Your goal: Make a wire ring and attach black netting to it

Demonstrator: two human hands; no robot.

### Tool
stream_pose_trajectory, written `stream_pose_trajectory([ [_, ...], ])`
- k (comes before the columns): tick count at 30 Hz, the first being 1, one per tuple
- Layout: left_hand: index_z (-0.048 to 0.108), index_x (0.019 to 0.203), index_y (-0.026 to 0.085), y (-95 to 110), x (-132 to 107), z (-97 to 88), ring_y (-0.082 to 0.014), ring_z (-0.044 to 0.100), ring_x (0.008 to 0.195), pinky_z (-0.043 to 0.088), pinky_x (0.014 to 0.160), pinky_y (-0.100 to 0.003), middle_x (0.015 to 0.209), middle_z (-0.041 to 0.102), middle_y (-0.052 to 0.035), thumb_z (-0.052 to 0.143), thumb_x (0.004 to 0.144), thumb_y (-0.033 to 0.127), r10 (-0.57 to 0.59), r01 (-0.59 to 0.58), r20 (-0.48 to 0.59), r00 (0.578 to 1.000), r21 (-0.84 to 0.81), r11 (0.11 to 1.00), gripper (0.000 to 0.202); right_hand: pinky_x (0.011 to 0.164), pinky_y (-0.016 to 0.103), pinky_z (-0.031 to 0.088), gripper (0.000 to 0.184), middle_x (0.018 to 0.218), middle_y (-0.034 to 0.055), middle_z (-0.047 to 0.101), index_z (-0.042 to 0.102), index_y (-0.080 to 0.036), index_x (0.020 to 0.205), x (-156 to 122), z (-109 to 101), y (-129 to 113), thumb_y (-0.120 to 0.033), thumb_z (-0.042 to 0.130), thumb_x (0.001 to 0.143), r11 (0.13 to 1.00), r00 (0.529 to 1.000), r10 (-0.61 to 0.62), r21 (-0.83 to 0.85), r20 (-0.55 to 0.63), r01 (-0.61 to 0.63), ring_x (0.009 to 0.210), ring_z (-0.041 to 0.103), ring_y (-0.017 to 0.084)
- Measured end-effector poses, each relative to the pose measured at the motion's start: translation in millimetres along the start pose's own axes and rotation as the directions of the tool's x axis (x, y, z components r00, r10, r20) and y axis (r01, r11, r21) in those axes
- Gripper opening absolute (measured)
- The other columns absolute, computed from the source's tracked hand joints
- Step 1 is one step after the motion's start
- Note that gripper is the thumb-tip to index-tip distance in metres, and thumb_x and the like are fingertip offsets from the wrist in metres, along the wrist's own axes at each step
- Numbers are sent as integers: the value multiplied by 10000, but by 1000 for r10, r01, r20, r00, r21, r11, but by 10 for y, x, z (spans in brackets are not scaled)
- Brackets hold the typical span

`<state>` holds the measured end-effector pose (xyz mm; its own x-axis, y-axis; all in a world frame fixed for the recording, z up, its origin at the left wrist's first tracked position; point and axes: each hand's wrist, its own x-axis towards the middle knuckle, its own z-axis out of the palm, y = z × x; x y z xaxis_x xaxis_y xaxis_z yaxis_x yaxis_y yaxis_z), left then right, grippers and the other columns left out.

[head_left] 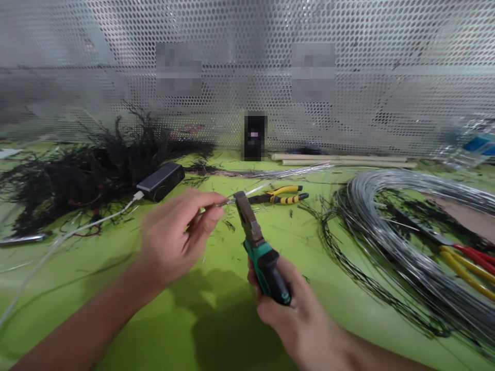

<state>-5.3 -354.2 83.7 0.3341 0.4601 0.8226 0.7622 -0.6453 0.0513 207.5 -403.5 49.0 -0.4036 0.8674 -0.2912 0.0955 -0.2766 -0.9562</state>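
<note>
My left hand [180,234] is closed, with thumb and forefinger pinching a thin wire [229,200]. The wire's end reaches the jaws of a pair of combination pliers [253,226] with green and black handles. Wrapped round those handles is my right hand [286,299], holding the pliers tilted up and to the left. Whether the jaws are fully closed on the wire I cannot tell. Just behind the jaws, yellow and black long-nose pliers [284,196] lie on the green tabletop [232,319].
A large coil of silver wire [359,206] lies at right, with red and yellow handled tools [472,263] inside it. Black bristly strands [104,159] and a black power bank [162,180] with a white cable [96,222] are at left. Behind stands a perforated metal panel [247,31].
</note>
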Motion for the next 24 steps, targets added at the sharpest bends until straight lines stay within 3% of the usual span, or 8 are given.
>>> stream_pose_trajectory([
  [4, 702, 1101, 234, 75, 4, -86, -98, 652, 529, 520, 563, -230, 790, 786, 24, 611, 1030, 190, 47, -43, -39, 998, 104, 994, 124, 673, 304, 394, 207, 826, 6, 538, 573, -218, 937, 25, -100, -1, -256, 632, 742, 995, 997, -74, -70, 19, 75, 760, 489, 175],
  [6, 710, 1108, 239, 111, 11, -124, -100, 663, 533, 520, 553, -231, 810, 795, 25, 625, 1025, 200, 9, -4, -50, 999, 115, 993, 125, 683, 314, 400, 216, 844, 14, 561, 588, -218, 946, 26, -133, -41, -253, 634, 737, 997, 997, -34, -62, 70, 38, 783, 510, 185],
  [11, 717, 1052, 251, 152, 74, -244, -76, 531, 433, 423, 434, -243, 681, 718, 51, 655, 1003, 277, -92, 94, -39, 995, 45, 995, 83, 748, 363, 429, 313, 915, 25, 600, 567, -207, 1019, 21, -150, -172, -300, 602, 722, 993, 965, 110, 11, 238, -116, 811, 547, 202],
  [16, 711, 999, 249, 169, 130, -338, -93, 568, 512, 463, 498, -262, 668, 661, 48, 652, 980, 232, -105, 105, -4, 994, 23, 994, 64, 768, 388, 434, 325, 919, 45, 588, 581, -191, 1044, 4, -197, -140, -349, 607, 761, 995, 990, 46, -98, 134, -33, 828, 522, 217],
  [21, 697, 977, 241, 170, 133, -342, -63, 600, 514, 491, 494, -217, 719, 731, 67, 674, 986, 191, -44, 43, -13, 999, -43, 998, 55, 689, 372, 452, 325, 950, 82, 640, 610, -198, 1121, -73, -387, 62, -393, 602, 861, 994, 999, -25, -103, 45, 30, 806, 546, 228],
  [24, 701, 1015, 265, 185, 112, -349, -53, 626, 523, 517, 504, -196, 772, 770, 86, 687, 987, 188, -57, 54, -19, 998, -110, 992, 84, 655, 360, 447, 245, 887, 63, 619, 631, -220, 1072, -95, -474, 128, -359, 609, 871, 986, 997, -80, -144, 16, 82, 805, 554, 236],
])
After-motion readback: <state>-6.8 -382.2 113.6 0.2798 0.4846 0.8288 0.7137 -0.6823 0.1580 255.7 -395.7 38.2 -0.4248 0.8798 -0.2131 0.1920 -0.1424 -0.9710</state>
